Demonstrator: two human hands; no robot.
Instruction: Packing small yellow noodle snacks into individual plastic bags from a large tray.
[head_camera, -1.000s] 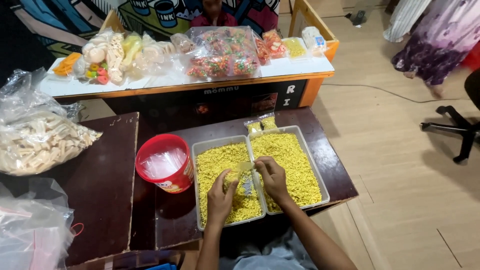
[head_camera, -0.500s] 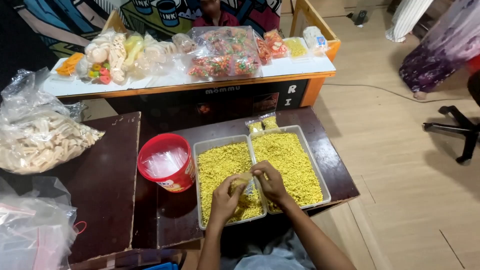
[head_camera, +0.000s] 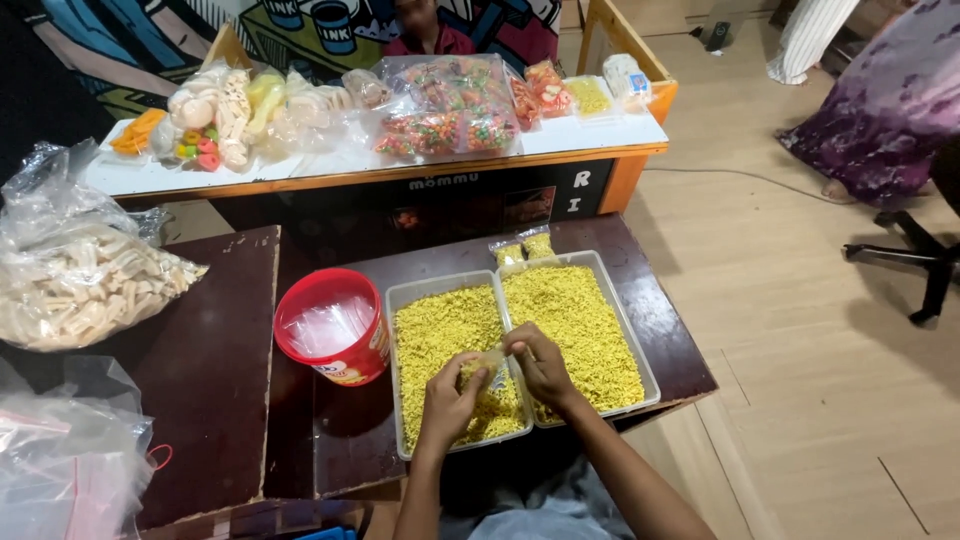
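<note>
- Both hands have come together since a moment ago; before, the left hand (head_camera: 452, 392) lay flat on the yellow crumbs.
- Now the left hand and right hand (head_camera: 540, 362) meet over the two clear plastic trays of yellow crumbs (head_camera: 520, 350).
- Their fingers pinch a small clear plastic bag (head_camera: 492, 362) between them, just above the left tray.
- A red plastic tub with a clear liner (head_camera: 335, 325) stands just beside the trays on the dark brown surface (head_camera: 215, 380).
- Two small filled packets of yellow crumbs (head_camera: 525, 248) lie behind the trays.
- A big clear bag of pale crackers (head_camera: 80, 290) sits far left.
</note>
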